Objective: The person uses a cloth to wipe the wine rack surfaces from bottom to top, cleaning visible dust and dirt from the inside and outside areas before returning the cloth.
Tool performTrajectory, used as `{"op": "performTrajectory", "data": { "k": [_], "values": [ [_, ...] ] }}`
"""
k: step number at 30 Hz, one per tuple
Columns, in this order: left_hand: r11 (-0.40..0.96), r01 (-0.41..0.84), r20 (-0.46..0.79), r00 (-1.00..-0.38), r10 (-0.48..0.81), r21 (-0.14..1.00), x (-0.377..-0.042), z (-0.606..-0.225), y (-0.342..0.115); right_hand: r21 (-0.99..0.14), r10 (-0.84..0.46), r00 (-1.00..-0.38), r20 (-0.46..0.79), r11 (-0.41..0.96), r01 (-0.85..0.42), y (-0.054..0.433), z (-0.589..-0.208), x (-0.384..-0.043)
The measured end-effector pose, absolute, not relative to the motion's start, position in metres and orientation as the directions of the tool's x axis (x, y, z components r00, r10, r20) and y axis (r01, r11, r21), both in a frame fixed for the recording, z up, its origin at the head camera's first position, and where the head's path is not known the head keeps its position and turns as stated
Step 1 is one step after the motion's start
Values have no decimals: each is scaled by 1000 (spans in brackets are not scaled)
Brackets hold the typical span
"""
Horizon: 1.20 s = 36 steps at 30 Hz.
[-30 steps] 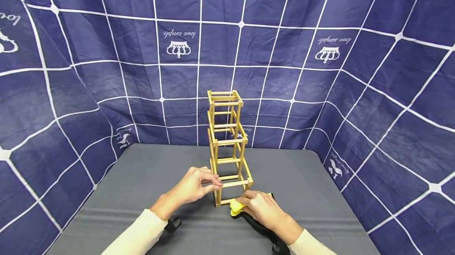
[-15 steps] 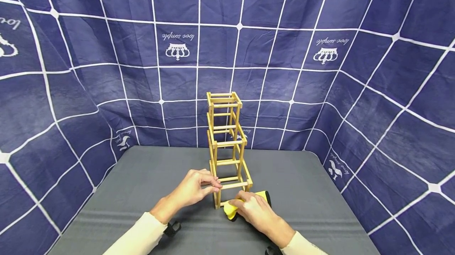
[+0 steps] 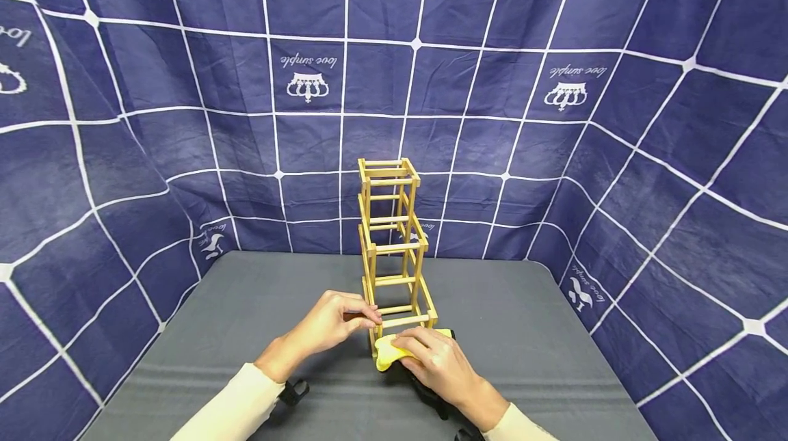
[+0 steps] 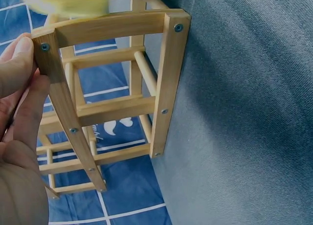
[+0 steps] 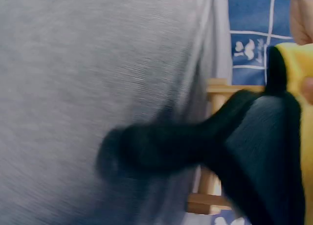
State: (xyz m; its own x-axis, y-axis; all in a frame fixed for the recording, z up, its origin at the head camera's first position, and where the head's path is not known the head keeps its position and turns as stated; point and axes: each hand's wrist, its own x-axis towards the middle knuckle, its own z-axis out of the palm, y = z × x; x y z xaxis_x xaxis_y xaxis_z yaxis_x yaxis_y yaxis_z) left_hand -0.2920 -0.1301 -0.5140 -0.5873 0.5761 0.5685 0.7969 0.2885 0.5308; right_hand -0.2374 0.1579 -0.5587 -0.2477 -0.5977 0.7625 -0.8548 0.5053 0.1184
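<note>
A stepped wooden rack [image 3: 394,247] of light bars stands upright on the grey surface in the head view. My left hand [image 3: 338,318] pinches its front left corner at the lowest tier. The left wrist view shows the thumb [image 4: 19,51] and fingers on either side of that corner post. My right hand [image 3: 438,364] grips a yellow cloth [image 3: 386,353] with a dark underside, low across the front of the rack. The cloth covers part of the lowest front bar. In the right wrist view, a dark fold [image 5: 166,146] of the cloth hangs down, blurred.
A grey cloth-covered table [image 3: 277,284] lies under everything. Blue curtains [image 3: 455,85] with white grid lines stand at the back and both sides. Black straps [image 3: 294,392] hang by the wrists.
My right hand has slid the yellow cloth leftward along the rack's lower front, toward the left corner. The left hand keeps its hold on the corner, and the rack stays in place.
</note>
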Motion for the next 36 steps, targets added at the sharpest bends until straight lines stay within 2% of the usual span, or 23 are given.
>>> {"op": "performTrajectory", "data": {
  "k": [2,5,12,15,17,25,30,36],
  "values": [
    [282,804,572,-576,584,523,-293,-513,-130,134,-565,-195,801,488,-862,157,-554,-239],
    [278,810,576,-569,587,516,-293,-513,-130,164,-567,-184,803,507,-846,152,-553,-241],
    [268,801,567,-576,589,534,-291,-513,-128,178,-686,-335,645,562,-808,138,-572,-242],
    [271,798,566,-580,585,538,-291,-512,-129,147,-698,-368,615,559,-816,136,-576,-243],
    [269,798,568,-580,584,539,-291,-513,-129,141,-685,-364,631,563,-815,136,-575,-243],
    [274,803,571,-577,584,530,-290,-514,-131,147,-535,-228,814,569,-809,141,-556,-240],
    [291,816,584,-565,583,499,-288,-514,-131,165,-570,-189,800,512,-843,163,-548,-241],
    [398,805,571,-593,568,441,-283,-513,-128,272,-607,-70,792,453,-849,208,-540,-248]
  ]
}}
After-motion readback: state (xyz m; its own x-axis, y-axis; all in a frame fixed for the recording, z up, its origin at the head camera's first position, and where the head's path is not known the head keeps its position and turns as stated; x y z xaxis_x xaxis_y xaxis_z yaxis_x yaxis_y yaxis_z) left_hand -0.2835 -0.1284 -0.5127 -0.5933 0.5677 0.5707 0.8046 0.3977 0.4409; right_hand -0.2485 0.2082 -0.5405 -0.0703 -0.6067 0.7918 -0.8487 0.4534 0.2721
